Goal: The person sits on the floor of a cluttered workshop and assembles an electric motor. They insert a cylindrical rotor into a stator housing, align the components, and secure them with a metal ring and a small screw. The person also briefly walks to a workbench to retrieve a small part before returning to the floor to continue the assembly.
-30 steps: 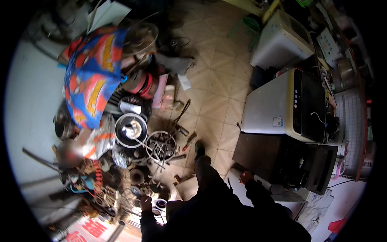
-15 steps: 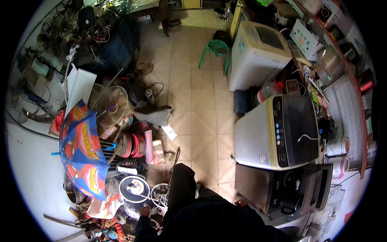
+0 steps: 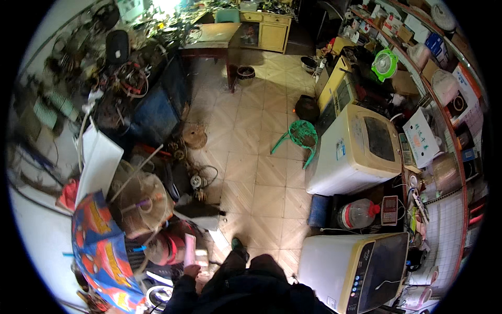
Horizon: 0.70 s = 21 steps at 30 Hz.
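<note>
My left hand (image 3: pixel 192 271) hangs low beside my left leg, near a pink box (image 3: pixel 190 250) that stands among stacked goods. Its fingers are too small and dark to make out, and nothing plainly shows in it. My right hand is out of sight, hidden by my dark clothing or below the lower edge. One dark shoe (image 3: pixel 239 248) is stretched forward on the tiled floor (image 3: pixel 238 196). Left of my left hand lie a red round appliance (image 3: pixel 168 249) and a blue patterned children's umbrella (image 3: pixel 102 251), spread open.
Two top-loading washing machines (image 3: pixel 327 264) (image 3: pixel 348 149) line the right side, with a green stool (image 3: pixel 302 133) by the farther one. Cluttered parts and a clear plastic tub (image 3: pixel 144 196) crowd the left. A wooden table (image 3: pixel 212 35) stands at the far end.
I have stepped forward, and the view has tilted up toward the far end. The washing machines and stool sit lower in view. My right hand has gone from sight.
</note>
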Tool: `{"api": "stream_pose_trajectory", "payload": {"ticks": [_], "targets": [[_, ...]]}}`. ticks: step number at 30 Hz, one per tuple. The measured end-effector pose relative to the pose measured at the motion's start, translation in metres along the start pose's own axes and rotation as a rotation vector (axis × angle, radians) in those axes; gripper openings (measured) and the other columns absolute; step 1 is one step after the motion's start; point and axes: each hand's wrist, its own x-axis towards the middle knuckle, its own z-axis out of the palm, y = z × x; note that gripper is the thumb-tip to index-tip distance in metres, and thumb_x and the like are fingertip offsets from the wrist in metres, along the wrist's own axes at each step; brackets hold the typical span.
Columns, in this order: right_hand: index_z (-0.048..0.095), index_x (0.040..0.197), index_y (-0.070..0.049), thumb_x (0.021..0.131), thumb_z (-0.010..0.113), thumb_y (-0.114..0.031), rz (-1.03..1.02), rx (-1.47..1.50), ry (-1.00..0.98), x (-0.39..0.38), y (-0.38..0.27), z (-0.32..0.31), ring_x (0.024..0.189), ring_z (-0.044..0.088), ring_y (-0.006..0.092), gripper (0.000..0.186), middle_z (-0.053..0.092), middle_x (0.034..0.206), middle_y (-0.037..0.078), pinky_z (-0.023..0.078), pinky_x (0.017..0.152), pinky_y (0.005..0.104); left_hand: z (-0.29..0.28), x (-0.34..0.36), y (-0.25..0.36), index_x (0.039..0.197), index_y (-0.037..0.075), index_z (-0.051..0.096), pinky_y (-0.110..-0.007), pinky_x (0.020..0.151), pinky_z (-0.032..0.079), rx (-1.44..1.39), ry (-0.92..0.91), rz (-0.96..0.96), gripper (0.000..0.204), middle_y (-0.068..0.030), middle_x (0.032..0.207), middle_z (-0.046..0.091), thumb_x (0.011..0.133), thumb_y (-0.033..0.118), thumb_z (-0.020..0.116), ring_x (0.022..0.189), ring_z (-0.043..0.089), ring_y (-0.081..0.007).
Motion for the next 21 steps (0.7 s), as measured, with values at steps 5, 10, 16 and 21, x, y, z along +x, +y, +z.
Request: {"api": "stream_pose_trajectory", "payload": {"ticks": [5, 10, 16, 21], "targets": [[0.078, 0.094, -0.018, 0.081, 0.066, -0.049, 0.064, 0.213, 0.033, 0.055, -0.105, -0.077, 0.079, 0.072, 0.0312, 0.035, 0.075, 0.086, 0.009, 0.057, 0.071, 0.049, -0.147, 0.158, 0.154, 0.099, 0.005, 0.075, -0.044, 0.079, 0.056, -0.049, 0.321, 0.301, 0.037, -0.0186, 0.097, 0.073, 0.088, 0.039, 0.064, 0.089, 0.071, -0.0352], [0.077, 0.095, -0.019, 0.082, 0.066, -0.049, 0.078, 0.168, -0.01, 0.149, -0.206, -0.138, 0.079, 0.072, 0.0307, 0.035, 0.075, 0.087, 0.008, 0.057, 0.07, 0.0497, -0.227, 0.242, 0.292, 0.107, 0.001, 0.069, -0.036, 0.056, 0.052, -0.713, 0.117, -0.151, 0.03, -0.0109, 0.09, 0.069, 0.093, 0.027, 0.067, 0.08, 0.071, -0.0262], [0.077, 0.097, -0.02, 0.083, 0.066, -0.05, -0.054, -0.226, -0.125, 0.283, -0.336, -0.232, 0.079, 0.072, 0.0302, 0.035, 0.075, 0.088, 0.007, 0.057, 0.069, 0.0506, -0.24, 0.286, 0.357, 0.108, 0.0, 0.067, -0.04, 0.052, 0.05, -1.054, -0.21, -0.277, 0.031, -0.0131, 0.094, 0.069, 0.093, 0.028, 0.067, 0.08, 0.071, -0.0304], [0.077, 0.098, -0.021, 0.084, 0.067, -0.051, -0.496, -1.061, 0.121, 0.422, -0.488, -0.386, 0.08, 0.073, 0.0298, 0.034, 0.076, 0.088, 0.006, 0.057, 0.068, 0.0513, -0.198, 0.297, 0.472, 0.111, 0.004, 0.069, -0.042, 0.064, 0.05, -0.628, 0.001, -0.32, 0.035, -0.0135, 0.102, 0.069, 0.094, 0.034, 0.062, 0.089, 0.069, -0.0321]]}}
